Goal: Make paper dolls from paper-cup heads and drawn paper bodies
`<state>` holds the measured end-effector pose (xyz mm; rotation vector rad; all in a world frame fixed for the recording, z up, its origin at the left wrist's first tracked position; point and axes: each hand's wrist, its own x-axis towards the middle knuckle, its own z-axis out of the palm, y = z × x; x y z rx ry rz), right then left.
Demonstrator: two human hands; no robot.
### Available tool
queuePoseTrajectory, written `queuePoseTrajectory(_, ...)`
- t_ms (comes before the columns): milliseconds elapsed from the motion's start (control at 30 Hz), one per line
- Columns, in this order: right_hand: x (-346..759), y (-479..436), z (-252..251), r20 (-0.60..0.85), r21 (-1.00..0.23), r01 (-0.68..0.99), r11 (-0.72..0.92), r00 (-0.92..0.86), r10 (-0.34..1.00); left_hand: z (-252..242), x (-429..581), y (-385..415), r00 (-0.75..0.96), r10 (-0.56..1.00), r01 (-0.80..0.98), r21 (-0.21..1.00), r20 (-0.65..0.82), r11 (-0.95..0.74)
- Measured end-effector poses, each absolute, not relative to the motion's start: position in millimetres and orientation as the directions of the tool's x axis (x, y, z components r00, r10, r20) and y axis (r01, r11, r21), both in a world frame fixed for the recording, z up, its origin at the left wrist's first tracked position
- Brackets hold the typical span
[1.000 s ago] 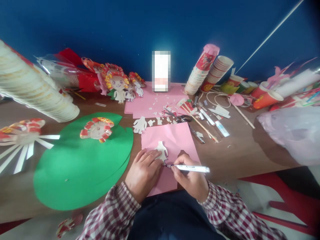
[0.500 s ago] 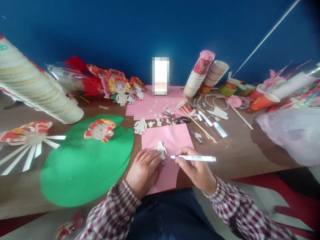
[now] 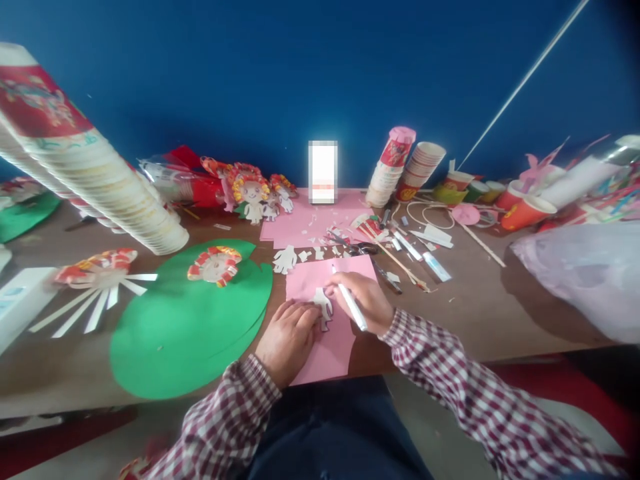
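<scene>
My left hand lies with its fingers flat, pressing a small white paper figure cutout down onto a sheet of pink paper. Part of the cutout is hidden under those fingers. My right hand grips a white acrylic marker, its tip angled up and away from me. The right fingertips are close to the cutout's top edge; whether they touch it I cannot tell. Just beyond the pink sheet lies another white figure cutout.
Left of the pink sheet are a large green paper leaf shape bearing a red-and-yellow flower face, and a leaning stack of paper cups. Scissors, scraps and tubes lie behind. A plastic bag sits at right.
My right hand has moved up and left toward the cutout's top, and the marker has swung from nearly level to pointing away. The left hand stays on the cutout. The view has shifted slightly.
</scene>
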<state>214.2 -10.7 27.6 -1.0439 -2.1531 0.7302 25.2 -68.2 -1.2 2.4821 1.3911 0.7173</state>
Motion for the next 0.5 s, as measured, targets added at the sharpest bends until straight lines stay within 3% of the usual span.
queuePoseTrajectory(200, 206, -2, 16, 0.327, -0.653, 0.43, 0.624, -0.583, 0.744, -2, 27, -70, 0.451, 0.841, 0.767, 0.353, 0.299, -0.536)
queuePoseTrajectory(367, 208, -4, 13, 0.312, -0.62, 0.478, 0.622, -0.578, 0.754, 4, 25, -67, 0.48, 0.858, 0.797, 0.318, 0.183, -0.514)
queuePoseTrajectory(500, 209, -2, 11, 0.334, -0.562, 0.502, 0.657, -0.589, 0.736, 10, 20, -53, 0.571, 0.805, 0.749, 0.301, 0.158, -0.591)
